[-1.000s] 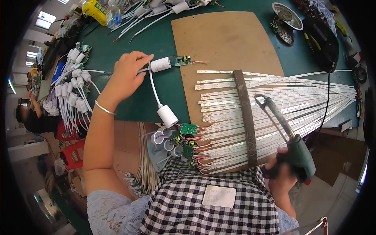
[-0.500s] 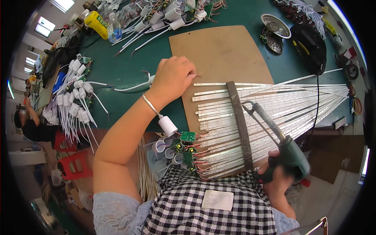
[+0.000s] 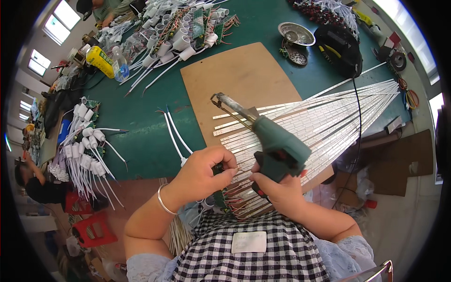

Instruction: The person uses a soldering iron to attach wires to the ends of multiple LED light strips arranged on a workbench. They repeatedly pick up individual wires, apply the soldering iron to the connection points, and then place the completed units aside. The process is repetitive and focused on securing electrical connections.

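Note:
My left hand (image 3: pixel 206 171) is closed in a pinch near the left ends of the strips, with thin wires at its fingertips. A dark part shows inside its fingers, and white cables (image 3: pixel 173 134) run out from behind it. In my right hand (image 3: pixel 279 190) is a green soldering gun (image 3: pixel 282 145), its tip pointing up and left over the strips. Silver LED strips (image 3: pixel 329 117) fan out on a brown board (image 3: pixel 239 70). Below my left hand, green circuit boards (image 3: pixel 220 199) with red wires lie against the strip ends, partly hidden.
White caps with cables (image 3: pixel 87 145) are heaped at the left, and more caps with circuit boards (image 3: pixel 183 40) at the back. A metal dish (image 3: pixel 297 34) and a black bag (image 3: pixel 339 49) stand at back right. A black cord (image 3: pixel 360 122) crosses the strips.
My left hand has come down toward my body from the upper strip ends. The soldering gun has swung up and left, closer to my left hand. The view has shifted.

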A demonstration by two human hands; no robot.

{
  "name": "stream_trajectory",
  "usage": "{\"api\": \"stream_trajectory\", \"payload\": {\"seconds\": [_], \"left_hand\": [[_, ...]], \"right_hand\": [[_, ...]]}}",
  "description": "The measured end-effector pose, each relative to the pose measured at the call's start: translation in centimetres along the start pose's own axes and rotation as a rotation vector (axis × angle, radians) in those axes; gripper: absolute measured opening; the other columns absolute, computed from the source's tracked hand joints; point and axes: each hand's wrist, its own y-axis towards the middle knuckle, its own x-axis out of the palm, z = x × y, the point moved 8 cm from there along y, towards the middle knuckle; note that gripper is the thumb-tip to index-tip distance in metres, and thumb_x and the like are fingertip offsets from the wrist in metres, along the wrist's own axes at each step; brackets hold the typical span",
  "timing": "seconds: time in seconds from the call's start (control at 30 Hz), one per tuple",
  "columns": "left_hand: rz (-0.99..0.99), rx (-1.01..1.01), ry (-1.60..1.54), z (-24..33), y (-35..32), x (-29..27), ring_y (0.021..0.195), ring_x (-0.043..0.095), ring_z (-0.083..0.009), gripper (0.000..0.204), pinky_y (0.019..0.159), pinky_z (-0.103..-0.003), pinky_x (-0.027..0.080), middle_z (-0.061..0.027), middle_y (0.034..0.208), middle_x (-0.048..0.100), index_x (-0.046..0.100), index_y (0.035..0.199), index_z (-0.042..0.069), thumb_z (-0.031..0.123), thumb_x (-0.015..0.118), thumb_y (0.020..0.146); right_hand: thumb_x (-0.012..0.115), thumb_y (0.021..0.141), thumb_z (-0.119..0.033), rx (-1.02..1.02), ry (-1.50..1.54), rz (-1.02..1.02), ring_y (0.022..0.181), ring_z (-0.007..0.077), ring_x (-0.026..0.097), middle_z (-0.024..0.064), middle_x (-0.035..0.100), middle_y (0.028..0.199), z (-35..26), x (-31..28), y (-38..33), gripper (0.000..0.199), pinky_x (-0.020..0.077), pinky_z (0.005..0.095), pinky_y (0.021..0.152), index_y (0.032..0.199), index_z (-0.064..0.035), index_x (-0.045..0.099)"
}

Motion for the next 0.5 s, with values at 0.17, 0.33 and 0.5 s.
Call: {"api": "stream_trajectory", "payload": {"seconds": [0.17,0.33,0.5], "left_hand": [[0.071,0.1,0.098,0.4,-0.2,0.6,0.069,0.056,-0.0184,0.012,0.063,-0.029,0.045,-0.007,0.076,0.058,0.057,0.079,0.002,0.003,0.066,0.072],[0.117,0.167,0.178,1.0,-0.6,0.9,0.068,0.058,-0.0225,0.012,0.062,-0.032,0.047,-0.0095,0.075,0.058,0.058,0.08,0.002,0.003,0.065,0.072],[0.104,0.15,0.137,0.6,-0.8,1.0,0.069,0.06,-0.0261,0.012,0.062,-0.034,0.048,-0.0115,0.076,0.059,0.06,0.083,0.002,0.007,0.066,0.073]], "right_hand": [[0.068,0.083,-0.004,0.035,0.104,-0.034,0.071,0.0062,0.054,0.0013,0.058,0.089,1.2,1.3,-0.2,0.029,0.0421,0.0195,0.057,0.108,0.0,0.055],[0.066,0.084,-0.008,0.032,-0.079,-0.002,0.074,0.0073,0.056,0.0015,0.061,0.088,0.5,1.3,0.1,0.022,0.0448,0.0221,0.062,0.103,0.0005,0.058],[0.064,0.085,-0.008,0.057,-0.021,0.018,0.077,0.0076,0.056,0.0011,0.062,0.088,1.1,1.3,0.0,0.019,0.0457,0.0229,0.066,0.102,-0.0001,0.059]]}}
